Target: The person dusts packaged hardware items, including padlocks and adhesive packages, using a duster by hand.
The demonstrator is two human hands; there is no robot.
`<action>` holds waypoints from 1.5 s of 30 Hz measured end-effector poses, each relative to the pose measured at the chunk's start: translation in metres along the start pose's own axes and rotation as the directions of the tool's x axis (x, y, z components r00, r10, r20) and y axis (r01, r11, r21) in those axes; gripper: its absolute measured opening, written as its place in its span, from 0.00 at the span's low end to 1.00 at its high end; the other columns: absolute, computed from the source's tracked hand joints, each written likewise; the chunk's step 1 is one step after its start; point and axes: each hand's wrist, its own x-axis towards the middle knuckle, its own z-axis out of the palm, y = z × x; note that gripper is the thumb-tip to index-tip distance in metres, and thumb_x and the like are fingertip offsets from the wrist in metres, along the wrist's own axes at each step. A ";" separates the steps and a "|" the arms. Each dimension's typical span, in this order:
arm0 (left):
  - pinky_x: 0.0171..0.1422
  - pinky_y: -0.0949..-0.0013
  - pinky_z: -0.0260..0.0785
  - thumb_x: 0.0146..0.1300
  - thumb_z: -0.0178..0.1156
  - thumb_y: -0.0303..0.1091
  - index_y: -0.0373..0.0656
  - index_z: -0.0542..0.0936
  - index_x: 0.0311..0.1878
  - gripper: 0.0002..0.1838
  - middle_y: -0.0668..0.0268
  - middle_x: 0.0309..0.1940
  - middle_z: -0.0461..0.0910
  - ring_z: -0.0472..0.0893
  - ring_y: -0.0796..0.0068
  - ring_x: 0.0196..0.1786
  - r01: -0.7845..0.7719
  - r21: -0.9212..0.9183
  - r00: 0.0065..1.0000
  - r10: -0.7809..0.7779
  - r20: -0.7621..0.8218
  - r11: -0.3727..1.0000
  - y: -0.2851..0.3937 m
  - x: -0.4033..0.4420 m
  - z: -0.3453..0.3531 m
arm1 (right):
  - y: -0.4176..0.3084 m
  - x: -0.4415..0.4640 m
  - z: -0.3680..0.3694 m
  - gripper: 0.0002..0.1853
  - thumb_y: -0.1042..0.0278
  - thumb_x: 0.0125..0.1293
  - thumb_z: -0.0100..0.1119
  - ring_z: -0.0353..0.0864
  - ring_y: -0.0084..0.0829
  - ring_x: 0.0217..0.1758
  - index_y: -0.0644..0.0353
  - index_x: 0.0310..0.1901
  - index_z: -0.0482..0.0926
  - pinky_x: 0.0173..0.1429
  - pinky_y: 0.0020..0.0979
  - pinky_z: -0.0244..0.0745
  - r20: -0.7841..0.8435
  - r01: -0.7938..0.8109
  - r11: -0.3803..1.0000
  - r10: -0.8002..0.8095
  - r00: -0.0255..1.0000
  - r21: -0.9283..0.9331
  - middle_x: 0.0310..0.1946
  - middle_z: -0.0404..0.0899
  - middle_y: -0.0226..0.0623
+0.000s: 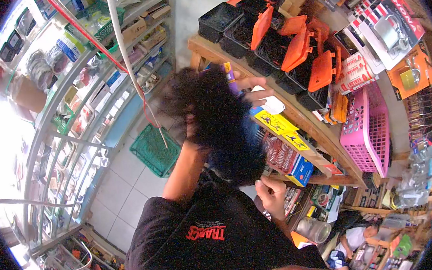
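My left hand (191, 129) is raised at a large, dark, fuzzy mass (219, 114). Blur keeps me from telling whether this is hair or bristles, and it hides most of those fingers. My right hand (271, 191) is curled closed beside the wooden shelf unit, with a band at its wrist; whatever it holds, if anything, is hidden. Beyond the dark mass, another hand (255, 90) shows its fingers near a white object (269, 101) and a purple and yellow box (229, 75). Its arm is covered. Below my right hand stands a clear jar (313, 230).
Black bins with orange lids (296, 50) line the wooden shelf (322, 135). A pink basket (356, 129) is at its right. Stocked racks (67, 116) fill the left, with a green basket (155, 149) on the tiles. A person (356, 238) is at lower right.
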 end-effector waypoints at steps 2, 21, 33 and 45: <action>0.70 0.50 0.61 0.73 0.37 0.54 0.42 0.62 0.67 0.30 0.47 0.66 0.65 0.68 0.44 0.65 0.011 -0.076 1.000 -0.009 0.014 0.997 -0.003 -0.003 0.001 | -0.004 0.001 0.001 0.20 0.70 0.69 0.53 0.59 0.15 0.14 0.58 0.19 0.62 0.19 0.23 0.51 -0.023 -0.010 1.000 0.011 1.000 0.024 0.12 0.63 0.24; 0.48 0.67 0.75 0.73 0.49 0.46 0.44 0.71 0.56 0.18 0.64 0.48 0.80 0.81 0.73 0.46 0.080 0.275 0.889 0.056 -0.455 0.958 -0.004 0.000 -0.020 | -0.016 -0.005 0.006 0.18 0.74 0.70 0.49 0.55 0.16 0.13 0.55 0.22 0.57 0.16 0.23 0.51 -0.195 -0.096 0.912 0.186 0.963 0.398 0.13 0.55 0.24; 0.70 0.47 0.61 0.66 0.37 0.69 0.41 0.62 0.68 0.42 0.46 0.62 0.69 0.73 0.48 0.61 -0.047 -0.210 0.974 -0.002 -0.225 0.977 0.008 0.005 -0.011 | 0.033 -0.023 -0.002 0.06 0.75 0.63 0.60 0.67 0.18 0.22 0.64 0.29 0.77 0.27 0.24 0.64 -0.086 -0.111 0.992 0.115 0.990 0.053 0.21 0.75 0.29; 0.57 0.44 0.74 0.69 0.35 0.66 0.52 0.58 0.69 0.35 0.50 0.50 0.76 0.78 0.41 0.53 -0.159 0.018 0.945 0.157 -0.286 0.987 0.008 0.009 -0.016 | 0.038 -0.031 -0.006 0.15 0.71 0.66 0.57 0.63 0.16 0.20 0.62 0.21 0.70 0.26 0.23 0.55 0.027 0.041 0.985 -0.037 0.999 -0.169 0.16 0.67 0.23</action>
